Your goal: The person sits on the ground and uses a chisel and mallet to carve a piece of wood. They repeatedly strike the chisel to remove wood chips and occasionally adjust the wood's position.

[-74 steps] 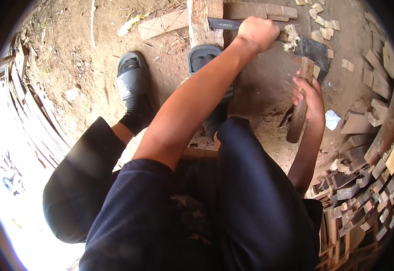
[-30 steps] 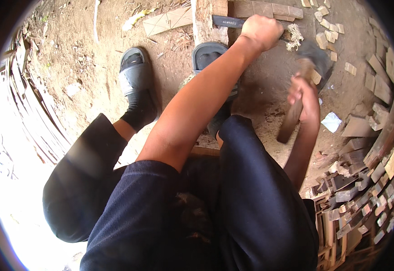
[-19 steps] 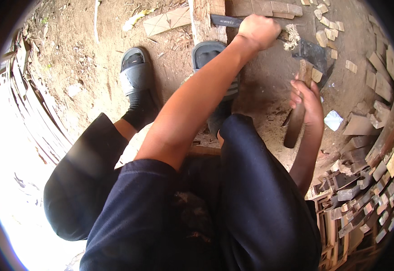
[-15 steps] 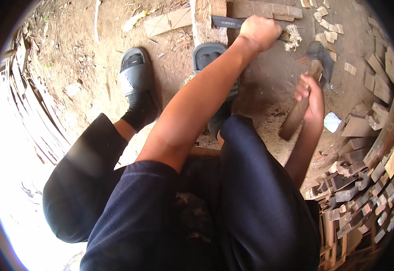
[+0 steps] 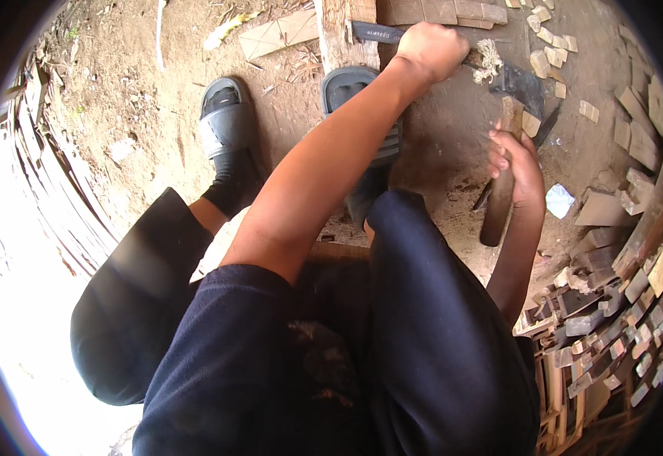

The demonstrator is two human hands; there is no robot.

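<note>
My left hand (image 5: pixel 431 47) reaches forward at the top of the view and is closed on the handle of a dark flat blade (image 5: pixel 375 32). The blade lies across the top of an upright wooden block (image 5: pixel 337 38). My right hand (image 5: pixel 515 161) grips a brown wooden club (image 5: pixel 497 205) near its middle. The club is tilted, with its upper end (image 5: pixel 511 110) to the right of my left hand and apart from the blade. A dark metal piece (image 5: pixel 523 85) lies on the ground behind the club.
My feet in black sandals (image 5: pixel 223 121) (image 5: pixel 362 99) rest on bare dirt. Several small cut wood blocks (image 5: pixel 552 45) are scattered at top right, stacked wood pieces (image 5: pixel 605 319) fill the right side, and thin strips (image 5: pixel 50 197) lie at the left. A white scrap (image 5: pixel 559 201) lies near the club.
My right hand has swung the club up and down beside the blade, and it now sits slightly lower and more upright. My left hand has stayed on the blade handle.
</note>
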